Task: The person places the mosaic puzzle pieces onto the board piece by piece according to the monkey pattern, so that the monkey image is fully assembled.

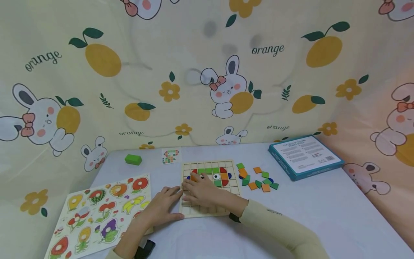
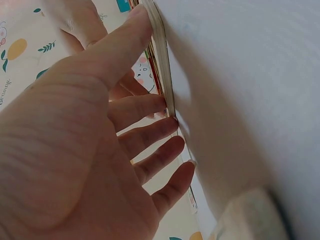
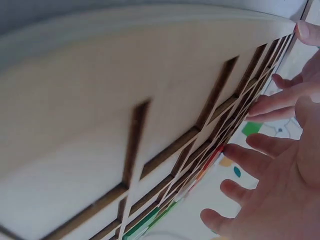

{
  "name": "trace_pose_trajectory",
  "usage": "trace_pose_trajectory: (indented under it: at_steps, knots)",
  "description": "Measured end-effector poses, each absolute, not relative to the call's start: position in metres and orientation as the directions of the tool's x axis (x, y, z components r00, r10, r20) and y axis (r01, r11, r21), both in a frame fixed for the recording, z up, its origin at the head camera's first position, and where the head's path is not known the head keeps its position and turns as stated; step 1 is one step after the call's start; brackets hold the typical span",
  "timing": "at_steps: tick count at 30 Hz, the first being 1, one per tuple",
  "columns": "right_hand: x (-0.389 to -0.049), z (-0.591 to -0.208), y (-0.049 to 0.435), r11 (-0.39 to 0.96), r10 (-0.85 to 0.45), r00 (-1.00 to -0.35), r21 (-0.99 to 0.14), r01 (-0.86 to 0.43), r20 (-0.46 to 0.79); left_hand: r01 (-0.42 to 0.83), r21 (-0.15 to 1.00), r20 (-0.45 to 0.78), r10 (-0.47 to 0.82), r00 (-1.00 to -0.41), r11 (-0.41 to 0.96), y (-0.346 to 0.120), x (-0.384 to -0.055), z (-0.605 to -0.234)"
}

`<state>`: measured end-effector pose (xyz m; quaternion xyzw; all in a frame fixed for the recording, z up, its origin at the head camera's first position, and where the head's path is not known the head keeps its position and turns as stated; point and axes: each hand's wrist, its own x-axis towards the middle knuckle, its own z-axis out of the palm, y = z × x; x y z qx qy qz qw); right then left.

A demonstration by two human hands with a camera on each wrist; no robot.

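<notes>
A pale wooden grid board (image 1: 194,213) lies on the table, also close up in the right wrist view (image 3: 100,130). In its upper rows sit green squares (image 1: 208,170), red rounded pieces (image 1: 224,170), an orange square and a white eye piece (image 1: 216,177). My right hand (image 1: 207,192) reaches over the board, fingers extended, fingertips at an orange piece (image 1: 194,177) by the pattern's left side; the hand covers part of the pattern. At the board's left edge rests my left hand (image 1: 164,205), fingers spread and thumb (image 2: 135,37) against the rim.
Several loose coloured pieces (image 1: 266,181) lie right of the board. A teal box (image 1: 307,156) stands at the back right. A pattern card (image 1: 171,156) and a green block (image 1: 133,159) are at the back left. A fruit picture board (image 1: 93,212) lies near the left forearm.
</notes>
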<state>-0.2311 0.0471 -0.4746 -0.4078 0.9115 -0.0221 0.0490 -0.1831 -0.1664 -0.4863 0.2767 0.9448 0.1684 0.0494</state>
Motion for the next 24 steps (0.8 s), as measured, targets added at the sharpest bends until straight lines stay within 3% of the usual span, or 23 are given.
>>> trace_pose_trajectory:
  at_steps: [4,12,17,24]
  knots:
    - [-0.230,-0.474,0.049,0.665,-0.747,-0.663,-0.059,-0.744,-0.058,0.511,0.348,0.008,0.542,-0.840,0.786,-0.167,-0.182,-0.484]
    - [-0.224,-0.461,0.081,0.713,-0.694,-0.720,-0.161,-0.682,-0.022,0.499,0.340,-0.003,0.532,-0.847,0.797,-0.165,-0.182,-0.484]
    - [-0.240,-0.459,0.124,0.765,-0.589,-0.802,-0.253,-0.593,0.098,0.476,0.338,-0.022,0.512,-0.858,0.812,-0.163,-0.183,-0.485]
    - [-0.277,-0.462,0.195,0.879,-0.335,-0.940,-0.338,-0.338,0.069,0.478,0.346,-0.020,0.515,-0.857,0.807,-0.163,-0.182,-0.485]
